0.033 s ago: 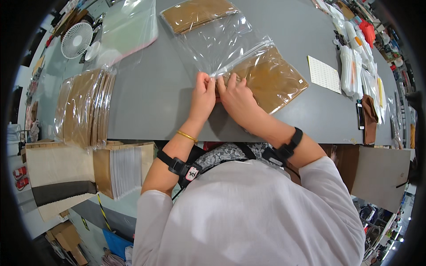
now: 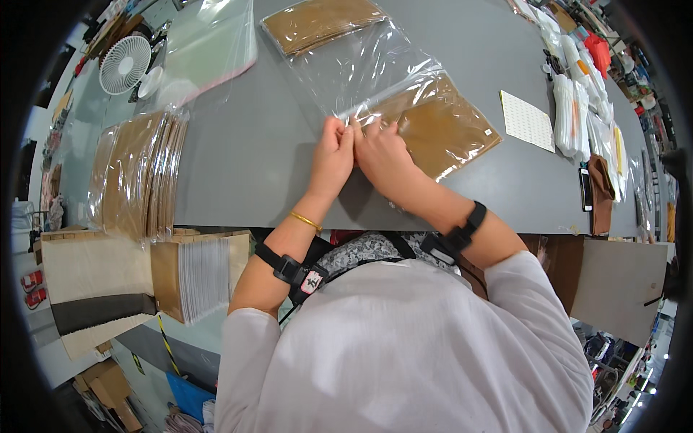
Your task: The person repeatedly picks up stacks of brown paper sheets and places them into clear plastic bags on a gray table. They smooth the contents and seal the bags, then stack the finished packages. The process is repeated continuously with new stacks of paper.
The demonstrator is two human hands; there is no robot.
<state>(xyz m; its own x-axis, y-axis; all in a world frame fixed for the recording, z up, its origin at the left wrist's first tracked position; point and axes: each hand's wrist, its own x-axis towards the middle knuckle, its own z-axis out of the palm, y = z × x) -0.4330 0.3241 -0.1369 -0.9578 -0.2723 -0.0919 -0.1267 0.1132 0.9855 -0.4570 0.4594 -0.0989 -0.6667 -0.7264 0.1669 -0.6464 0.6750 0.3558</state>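
A clear plastic bag (image 2: 451,133) with a flat brown item inside lies slanted on the grey table, its open-end plastic edge close to my hands. My left hand (image 2: 333,157) is closed, with thumb and fingertips pinching the left corner of that edge. Beside it, almost touching, my right hand (image 2: 386,155) has its fingers bent and pressed onto the same edge; its fingertips are partly hidden. Above the bag, loose clear film runs up to a stack of brown items in clear plastic (image 2: 325,25).
A pile of wrapped brown packages (image 2: 133,173) stands at the left table edge, below clear bags (image 2: 216,54) and a white fan (image 2: 124,65). To the right are a sticker sheet (image 2: 527,119), white plastic bundles (image 2: 567,119), a phone (image 2: 585,187) and a brown cloth-like piece (image 2: 601,191).
My right hand's fingers have curled and shifted slightly along the bag's edge. The loose film above has flattened out a little. My left hand stays almost in place.
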